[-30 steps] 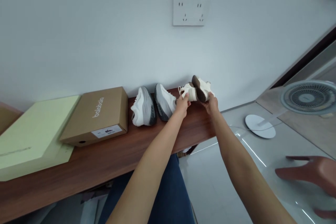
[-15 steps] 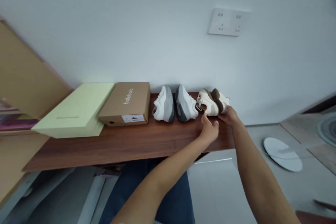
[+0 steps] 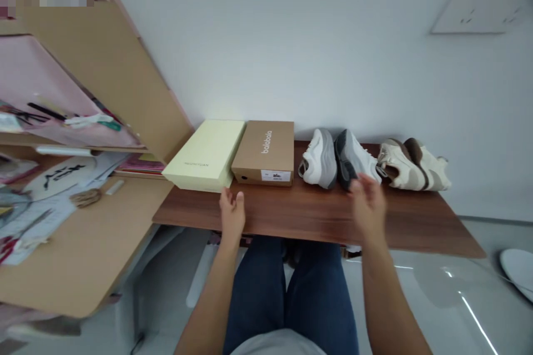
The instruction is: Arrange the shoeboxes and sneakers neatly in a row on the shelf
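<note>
Hovering in the head view by the front corner of the yellow box (image 3: 208, 147), the left hand (image 3: 232, 215) has its thumb apart, nothing held. Box sits on the table (image 3: 291, 212), left of the brown box (image 3: 263, 150). Right hand (image 3: 370, 206) blurred near the white shoes (image 3: 321, 160); grip can't tell. Yellow box probably stiff, smooth, light: grip both sides. Shoes likely soft-topped: take heels.

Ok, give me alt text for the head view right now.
A person's left hand is close to a pale yellow box on a wood-grained surface, while the right hand, blurred, is in front of white-and-grey sneakers. A brown box lies between that box and the sneakers; cream shoes sit to the sneakers' right.
</note>
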Demonstrator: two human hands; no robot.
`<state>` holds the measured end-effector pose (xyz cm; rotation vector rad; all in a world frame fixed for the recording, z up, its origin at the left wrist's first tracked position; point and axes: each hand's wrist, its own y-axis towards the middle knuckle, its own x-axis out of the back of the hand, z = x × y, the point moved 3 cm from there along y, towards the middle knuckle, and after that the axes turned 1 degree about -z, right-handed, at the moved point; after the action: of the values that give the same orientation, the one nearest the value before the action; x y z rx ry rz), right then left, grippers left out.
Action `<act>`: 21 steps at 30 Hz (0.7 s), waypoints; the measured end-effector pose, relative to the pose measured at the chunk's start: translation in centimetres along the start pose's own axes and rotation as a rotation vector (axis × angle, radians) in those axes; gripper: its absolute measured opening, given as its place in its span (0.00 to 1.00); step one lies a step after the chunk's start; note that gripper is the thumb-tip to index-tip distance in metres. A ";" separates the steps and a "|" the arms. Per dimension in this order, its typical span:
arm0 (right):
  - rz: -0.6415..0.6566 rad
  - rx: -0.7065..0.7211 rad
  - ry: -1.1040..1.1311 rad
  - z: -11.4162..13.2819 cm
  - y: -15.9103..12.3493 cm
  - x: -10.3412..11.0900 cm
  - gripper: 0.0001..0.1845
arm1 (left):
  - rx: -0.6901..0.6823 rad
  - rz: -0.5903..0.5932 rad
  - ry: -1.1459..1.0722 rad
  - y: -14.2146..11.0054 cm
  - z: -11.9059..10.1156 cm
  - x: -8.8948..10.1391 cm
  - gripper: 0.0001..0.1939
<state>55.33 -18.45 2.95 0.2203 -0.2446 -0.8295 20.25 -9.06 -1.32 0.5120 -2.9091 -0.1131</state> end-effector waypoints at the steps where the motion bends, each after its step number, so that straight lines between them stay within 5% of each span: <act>1: 0.135 -0.013 0.041 1.3 -1.3 -4.2 0.31 | 0.008 0.024 0.013 1.2 0.2 -0.8 0.37; 4: 0.316 -0.094 0.084 3.4 -2.5 -13.8 0.36 | -0.044 0.072 0.080 3.5 0.0 -3.4 0.34; 6: 0.346 -0.178 0.069 3.1 -2.1 -16.8 0.41 | -0.062 0.057 0.128 4.0 -0.5 -4.5 0.34; 9: 0.260 -0.226 0.083 1.8 -1.7 -17.0 0.42 | -0.115 0.021 0.150 3.3 -2.5 -4.5 0.34; 12: 0.207 -0.342 0.245 0.7 -3.2 -15.9 0.37 | -0.314 0.024 0.084 1.5 -6.0 -3.3 0.32; 17: 0.383 -0.556 0.541 0.5 -7.8 -16.9 0.29 | -0.661 -0.058 -0.040 -1.2 -11.4 -2.2 0.31; 21: 0.438 -0.527 0.502 1.7 -8.6 -16.7 0.31 | -0.790 0.066 -0.006 -2.7 -12.0 -3.1 0.34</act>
<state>37.95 -11.68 -0.02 -0.1235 0.3886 -0.3605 26.35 -11.02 9.60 0.2641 -2.5712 -1.1774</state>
